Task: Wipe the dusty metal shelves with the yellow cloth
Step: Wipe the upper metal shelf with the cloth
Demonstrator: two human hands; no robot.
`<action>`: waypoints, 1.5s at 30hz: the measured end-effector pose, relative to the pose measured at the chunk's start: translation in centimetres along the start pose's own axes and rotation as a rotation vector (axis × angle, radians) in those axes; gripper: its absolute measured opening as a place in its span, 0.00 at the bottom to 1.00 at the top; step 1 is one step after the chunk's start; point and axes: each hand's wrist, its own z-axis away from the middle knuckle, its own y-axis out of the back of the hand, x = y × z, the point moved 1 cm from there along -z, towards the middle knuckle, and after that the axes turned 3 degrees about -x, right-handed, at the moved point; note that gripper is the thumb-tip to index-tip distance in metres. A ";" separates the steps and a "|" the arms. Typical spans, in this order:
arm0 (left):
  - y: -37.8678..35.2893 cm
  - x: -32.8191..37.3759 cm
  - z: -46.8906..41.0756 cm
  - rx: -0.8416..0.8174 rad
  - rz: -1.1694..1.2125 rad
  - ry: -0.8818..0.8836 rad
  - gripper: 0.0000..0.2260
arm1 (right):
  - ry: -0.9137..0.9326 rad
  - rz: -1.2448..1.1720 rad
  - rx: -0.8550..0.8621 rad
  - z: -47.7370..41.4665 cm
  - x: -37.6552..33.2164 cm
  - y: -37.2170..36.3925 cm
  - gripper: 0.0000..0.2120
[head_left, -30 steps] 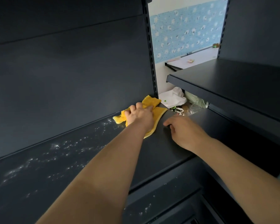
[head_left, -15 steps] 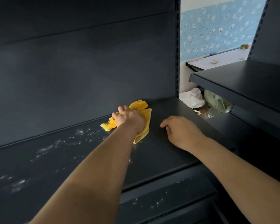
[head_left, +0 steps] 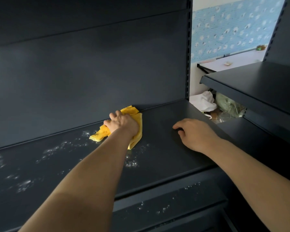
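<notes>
My left hand (head_left: 122, 123) presses the crumpled yellow cloth (head_left: 137, 129) flat against the dark metal shelf (head_left: 159, 148), close to the back panel. White dust (head_left: 50, 150) speckles the shelf to the left of the cloth, and a small patch lies just in front of it. My right hand (head_left: 194, 134) rests palm down on the shelf's right part, fingers spread, holding nothing. A lower shelf (head_left: 166, 205) beneath the front edge also carries scattered dust.
A slotted upright (head_left: 188, 47) ends the shelf at the right. Another dark shelf (head_left: 258, 84) juts out at the right, higher up. Behind the gap lie white cloth and plastic bags (head_left: 214, 104). A blue patterned wall (head_left: 233, 27) and a pale ledge are farther back.
My left hand has slid the cloth leftward along the shelf, away from the upright and into the dusty area. My right hand stays resting on the shelf.
</notes>
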 end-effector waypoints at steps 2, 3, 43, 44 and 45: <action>0.1 0.7 -0.2 0.006 0.003 -0.027 0.21 | 0.016 -0.020 -0.016 -0.2 0.5 0.4 0.15; 0.1 1.2 -0.3 0.011 0.002 -0.047 0.21 | 0.024 -0.025 -0.021 -0.2 0.7 0.6 0.15; -1.2 -10.8 3.3 0.025 0.037 0.130 0.22 | 0.042 0.007 0.009 1.3 -4.0 -0.5 0.15; -1.2 -10.3 3.7 0.018 0.040 0.132 0.22 | 0.041 -0.002 0.014 1.6 -3.8 -0.3 0.15; -1.1 -9.7 4.1 0.011 0.039 0.132 0.22 | 0.042 -0.003 0.022 2.0 -3.6 -0.2 0.15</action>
